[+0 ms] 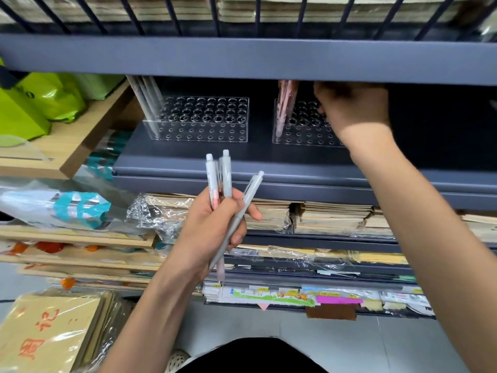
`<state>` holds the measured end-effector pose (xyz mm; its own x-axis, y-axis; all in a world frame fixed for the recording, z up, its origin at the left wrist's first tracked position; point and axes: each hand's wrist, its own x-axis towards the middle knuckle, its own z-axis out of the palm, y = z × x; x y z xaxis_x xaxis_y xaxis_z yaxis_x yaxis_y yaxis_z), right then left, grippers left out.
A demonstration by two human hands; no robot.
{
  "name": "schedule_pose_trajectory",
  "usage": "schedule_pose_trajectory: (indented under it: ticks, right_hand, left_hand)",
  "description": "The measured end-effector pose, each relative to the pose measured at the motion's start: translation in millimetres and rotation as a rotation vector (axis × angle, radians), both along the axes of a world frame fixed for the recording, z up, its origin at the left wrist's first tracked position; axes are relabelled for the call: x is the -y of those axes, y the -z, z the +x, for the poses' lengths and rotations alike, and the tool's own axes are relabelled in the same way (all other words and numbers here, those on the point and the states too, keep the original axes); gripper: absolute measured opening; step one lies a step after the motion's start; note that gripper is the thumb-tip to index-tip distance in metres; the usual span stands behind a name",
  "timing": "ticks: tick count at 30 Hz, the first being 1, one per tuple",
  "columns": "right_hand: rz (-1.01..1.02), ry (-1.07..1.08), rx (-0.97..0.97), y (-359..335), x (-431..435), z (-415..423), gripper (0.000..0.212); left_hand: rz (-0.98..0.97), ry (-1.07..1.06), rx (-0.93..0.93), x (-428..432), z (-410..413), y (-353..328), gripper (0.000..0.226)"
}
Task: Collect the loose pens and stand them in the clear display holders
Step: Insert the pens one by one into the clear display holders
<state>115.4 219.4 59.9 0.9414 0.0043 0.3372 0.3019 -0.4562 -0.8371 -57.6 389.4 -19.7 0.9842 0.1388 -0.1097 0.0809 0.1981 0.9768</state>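
Note:
My left hand (215, 227) is closed around a bunch of loose pens (227, 181), grey and pink, held upright in front of the grey shelf (188, 157). Two clear display holders stand on that shelf. The left holder (199, 122) has a few grey pens (146, 103) leaning at its left end. The right holder (301, 127) has pink pens (285, 103) at its left end. My right hand (352, 106) reaches over the right holder, fingers curled down under the upper shelf. Whether it holds a pen is hidden.
The upper shelf edge (242, 60) hangs low over the holders. Stacked paper packs (330, 216) fill the shelves below. Green bags (40, 100) and wooden trays (53, 152) sit to the left. Wrapped notebooks (45, 332) lie at bottom left.

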Motion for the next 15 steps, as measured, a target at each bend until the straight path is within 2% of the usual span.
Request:
schedule_pose_trajectory:
  ticks: [1, 3, 6, 12, 15]
  right_hand:
    - [0.056, -0.046, -0.01, 5, 2, -15, 0.011]
    - [0.109, -0.243, -0.15, 19, 7, -44, 0.011]
    - [0.059, -0.453, -0.316, 34, 10, -74, 0.01]
    - [0.222, -0.526, -0.383, 35, 19, -78, 0.01]
    - [0.405, -0.525, -0.381, 31, 20, -74, 0.008]
  left_hand:
    - [0.001, 0.005, 0.01, 1, 0, 0, 0.014]
    - [0.008, 0.038, 0.052, 4, 0, 0, 0.017]
    - [0.028, 0.108, 0.1, 10, 1, 1, 0.03]
    - [-0.003, 0.105, 0.13, 21, 4, 2, 0.032]
    - [-0.005, 0.091, 0.094, 18, 2, 3, 0.039]
